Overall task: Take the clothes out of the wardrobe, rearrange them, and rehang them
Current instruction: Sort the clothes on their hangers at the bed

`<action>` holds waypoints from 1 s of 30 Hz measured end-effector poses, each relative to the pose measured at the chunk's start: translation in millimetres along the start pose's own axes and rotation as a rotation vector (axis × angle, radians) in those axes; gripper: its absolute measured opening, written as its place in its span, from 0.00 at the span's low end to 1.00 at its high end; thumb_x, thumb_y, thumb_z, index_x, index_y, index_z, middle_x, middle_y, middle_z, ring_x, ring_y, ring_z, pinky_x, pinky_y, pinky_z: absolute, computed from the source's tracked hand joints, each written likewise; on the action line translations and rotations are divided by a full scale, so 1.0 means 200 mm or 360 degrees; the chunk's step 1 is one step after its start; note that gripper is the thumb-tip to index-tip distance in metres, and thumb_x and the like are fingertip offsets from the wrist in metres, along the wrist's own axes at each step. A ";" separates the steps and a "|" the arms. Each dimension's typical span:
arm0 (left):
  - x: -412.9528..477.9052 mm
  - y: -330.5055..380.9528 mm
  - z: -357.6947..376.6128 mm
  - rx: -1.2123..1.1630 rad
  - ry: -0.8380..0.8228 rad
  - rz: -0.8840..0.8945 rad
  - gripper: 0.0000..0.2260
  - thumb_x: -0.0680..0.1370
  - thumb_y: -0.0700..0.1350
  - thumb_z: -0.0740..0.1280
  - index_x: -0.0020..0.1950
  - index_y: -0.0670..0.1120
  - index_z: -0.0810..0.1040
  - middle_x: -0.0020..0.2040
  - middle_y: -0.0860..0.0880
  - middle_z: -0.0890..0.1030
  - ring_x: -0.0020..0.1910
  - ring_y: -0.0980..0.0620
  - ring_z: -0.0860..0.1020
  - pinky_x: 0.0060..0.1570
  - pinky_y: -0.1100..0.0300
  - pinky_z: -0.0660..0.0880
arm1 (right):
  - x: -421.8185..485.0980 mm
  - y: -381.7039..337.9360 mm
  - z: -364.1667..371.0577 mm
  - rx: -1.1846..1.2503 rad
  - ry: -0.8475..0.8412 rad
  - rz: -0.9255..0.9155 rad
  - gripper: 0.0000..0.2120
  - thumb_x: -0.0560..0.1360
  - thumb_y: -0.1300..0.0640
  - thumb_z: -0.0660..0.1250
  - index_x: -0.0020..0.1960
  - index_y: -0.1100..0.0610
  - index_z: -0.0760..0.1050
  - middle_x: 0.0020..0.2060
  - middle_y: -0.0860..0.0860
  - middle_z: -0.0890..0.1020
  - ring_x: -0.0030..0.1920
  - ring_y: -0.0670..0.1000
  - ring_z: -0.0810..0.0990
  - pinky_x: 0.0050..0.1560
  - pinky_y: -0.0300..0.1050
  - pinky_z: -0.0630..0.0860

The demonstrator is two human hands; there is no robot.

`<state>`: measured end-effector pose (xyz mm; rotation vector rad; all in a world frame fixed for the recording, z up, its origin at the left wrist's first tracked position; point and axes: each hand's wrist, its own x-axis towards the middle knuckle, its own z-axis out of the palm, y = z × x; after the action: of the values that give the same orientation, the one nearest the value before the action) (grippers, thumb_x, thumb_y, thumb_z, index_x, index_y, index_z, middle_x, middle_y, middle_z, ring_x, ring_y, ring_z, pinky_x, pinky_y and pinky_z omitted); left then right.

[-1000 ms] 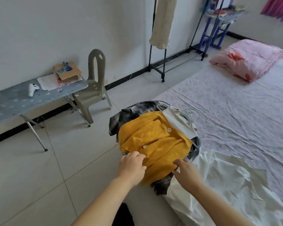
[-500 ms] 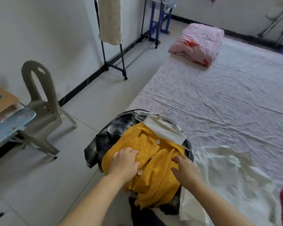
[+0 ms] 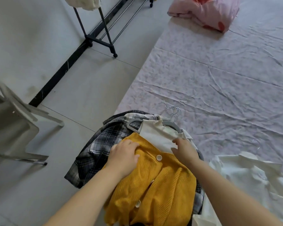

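Fingers (image 3: 131,145) of left hand (image 3: 123,156) grip yellow cardigan (image 3: 167,185); right hand (image 3: 185,151) touches white top (image 3: 155,136).

Open bed sheet (image 3: 227,82) lies far of the clothes pile (image 3: 147,168); a white shirt (image 3: 245,181) crowds its right, a chair (image 3: 15,126) stands left.

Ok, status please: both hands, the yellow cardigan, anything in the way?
Left hand grips yellow cardigan. Right hand rests on white top, on its grey hanger. Plaid shirt lies beneath; hanger hooks bunched behind.
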<state>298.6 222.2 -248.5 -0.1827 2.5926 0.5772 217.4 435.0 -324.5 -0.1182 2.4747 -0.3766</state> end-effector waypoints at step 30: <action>0.31 0.07 -0.08 -0.0076 0.0126 0.0380 0.19 0.79 0.49 0.60 0.70 0.52 0.65 0.65 0.56 0.69 0.66 0.55 0.65 0.68 0.57 0.58 | 0.00 -0.10 -0.04 0.0322 0.0744 -0.0054 0.06 0.71 0.60 0.70 0.48 0.60 0.79 0.46 0.54 0.79 0.45 0.57 0.78 0.39 0.46 0.71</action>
<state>234.0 225.2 -260.2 0.0922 2.6986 0.7292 213.1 418.1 -312.0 0.0151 2.8733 -0.7370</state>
